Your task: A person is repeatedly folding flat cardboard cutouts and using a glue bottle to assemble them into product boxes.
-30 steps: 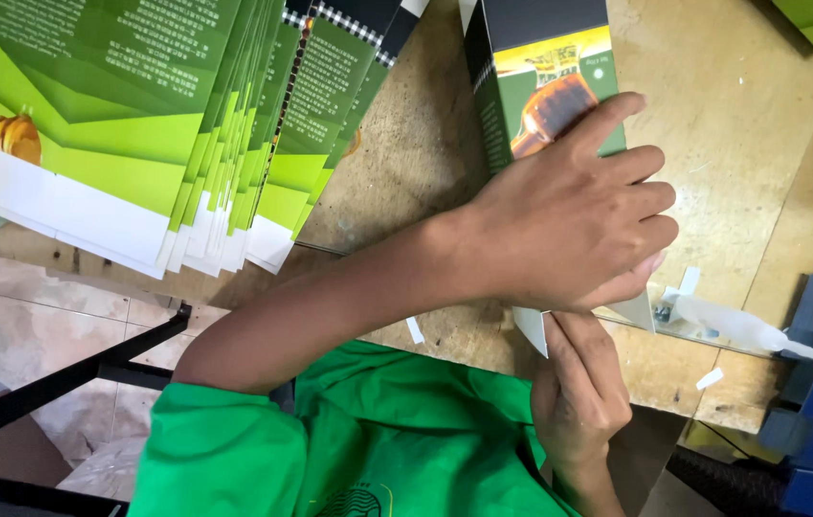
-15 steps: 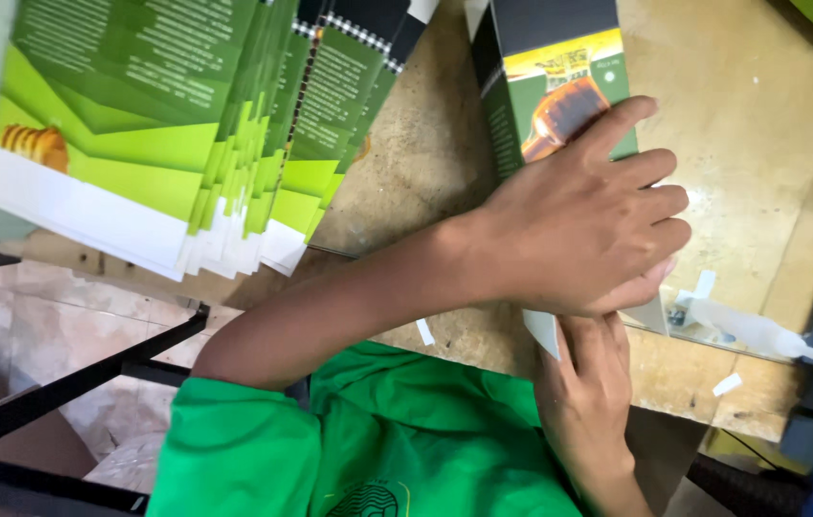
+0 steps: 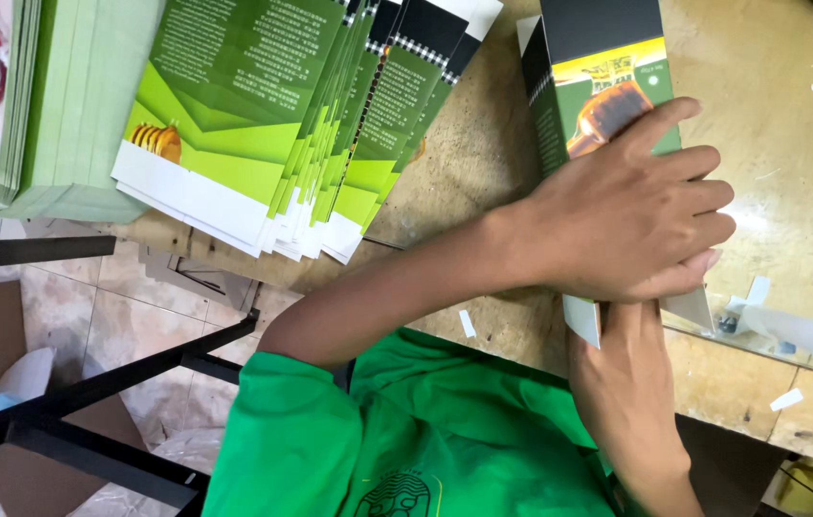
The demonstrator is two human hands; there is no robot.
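Your left hand [image 3: 631, 220] lies flat across a green and black carton [image 3: 598, 86], fingers together and stretched to the right, pressing it down on the wooden table [image 3: 789, 105]. The carton sits on the right half of the table, its black end far from you and its white flaps [image 3: 583, 321] at the near edge, just under your palm. Your right hand [image 3: 626, 383] comes up from below and meets those flaps beneath the left hand; its fingers are hidden, so you cannot tell whether they pinch the flap or only push against it.

To the left, a fanned stack of flat cartons [image 3: 263, 124] lies overlapping on the table, green faces up and white edges toward you. Farther left is a pile of pale green sheets [image 3: 71, 105]. Near your right hand, at the right table edge, lies a crumpled clear strip [image 3: 789, 330], with small white scraps [image 3: 786, 399] beside it. You wear a green shirt [image 3: 406, 440]; a black metal frame [image 3: 110, 393] stands over the tiled floor on the left.
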